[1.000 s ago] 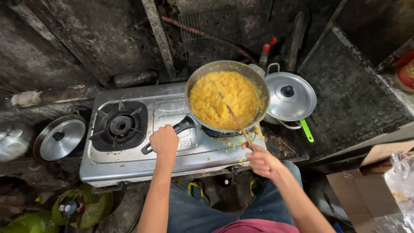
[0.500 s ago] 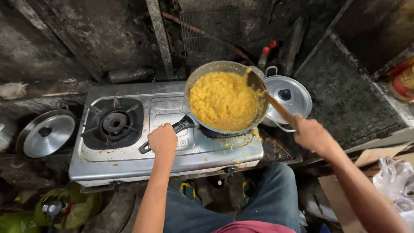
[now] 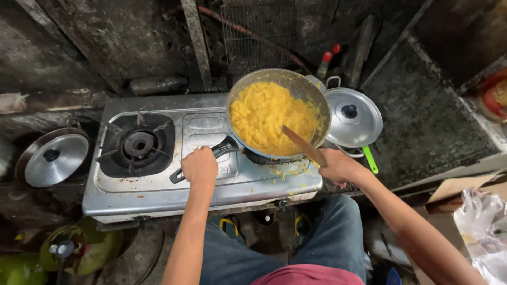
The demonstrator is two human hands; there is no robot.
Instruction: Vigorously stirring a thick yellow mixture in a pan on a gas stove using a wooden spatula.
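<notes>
A round frying pan (image 3: 311, 92) full of lumpy yellow food (image 3: 264, 113) sits on the right burner of a steel two-burner gas stove (image 3: 158, 184). My left hand (image 3: 199, 167) is closed around the pan's black handle (image 3: 226, 146). In my right hand (image 3: 338, 166), at the stove's right front corner, I grip a wooden spatula (image 3: 302, 144). Its blade reaches up and left into the yellow food near the pan's front rim. Yellow crumbs lie on the stove top below the pan.
The left burner (image 3: 136, 143) is bare. A lidded steel pot (image 3: 353, 117) with a green-handled utensil (image 3: 371, 159) stands right of the pan. A loose steel lid (image 3: 55, 158) lies left of the stove. Green gas cylinders (image 3: 79, 248) stand below left; cardboard and plastic bags (image 3: 483, 221) are at the right.
My right hand swung the spatula from the pan's far right rim back to the front and dipped its blade into the food. My left hand stayed on the handle.
</notes>
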